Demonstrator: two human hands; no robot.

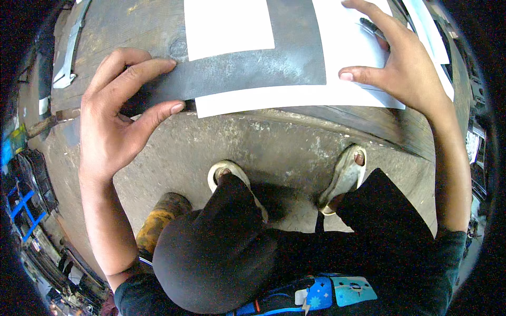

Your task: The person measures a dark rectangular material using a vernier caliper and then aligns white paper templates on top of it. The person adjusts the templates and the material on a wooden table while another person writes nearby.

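Observation:
A dark grey flat sheet (237,71) lies on a wooden tabletop, on top of a large white sheet (295,98). A smaller white rectangle (229,29) rests over the grey one. My left hand (118,105) is at the grey sheet's left end, fingers and thumb apart. Its fingertips rest on or just over the sheet, and its thumb is by the table's front edge. My right hand (408,66) hovers over or touches the white sheet on the right. Thumb and index finger are spread, while a black pen (371,26) sticks out from the hand, its other end hidden.
More white sheets (429,31) lie at the table's right side. A grey metal strip (69,58) is at the far left. Below the front edge are my shoes on a concrete floor (284,134) and a worn yellow cylinder (161,218). Cluttered items line the left rim.

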